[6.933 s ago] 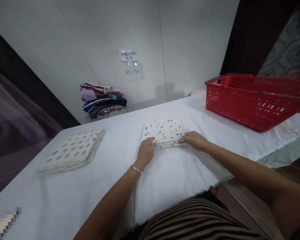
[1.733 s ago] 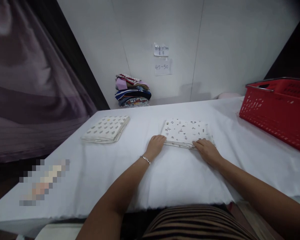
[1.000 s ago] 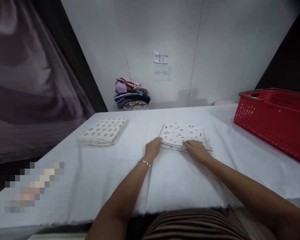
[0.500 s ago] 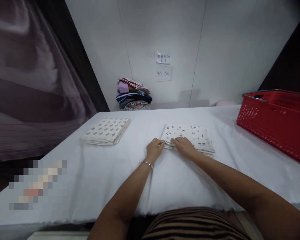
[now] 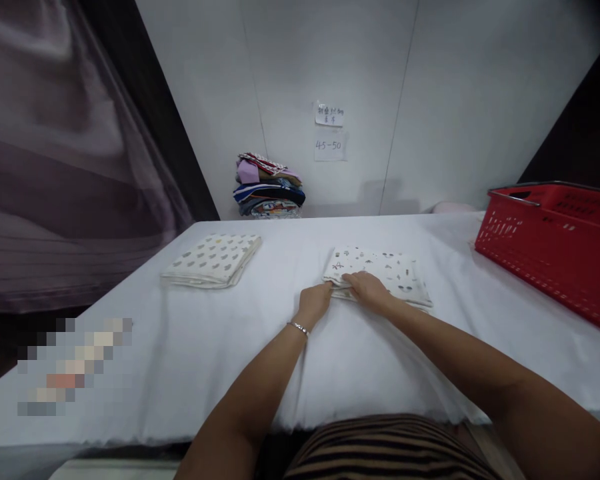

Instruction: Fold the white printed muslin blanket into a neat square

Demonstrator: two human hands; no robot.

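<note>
A folded white cloth (image 5: 375, 263) with small scattered prints lies in front of me on the white-covered table (image 5: 220, 360). My left hand (image 5: 316, 301), with a bracelet at its wrist, is closed on the cloth's near left corner; the fingertips are partly hidden at the layers. My right hand (image 5: 366, 289) rests on the near edge of the same cloth, its fingers bent over the top layer beside the left hand. Further left lies a second folded cloth (image 5: 213, 259), white with grey leaf-like prints, touched by neither hand.
A red plastic basket (image 5: 550, 240) with a metal handle stands at the right. Against the back wall is a pile of folded fabrics (image 5: 267, 190), with paper notes (image 5: 330, 145) above the table. A curtain (image 5: 70, 160) hangs at the left; a blurred patch covers the table's left edge.
My left hand has turned slightly and shifted a little right, its fingers now tucked at the cloth's corner. The right hand stays nearly in place on the near edge.
</note>
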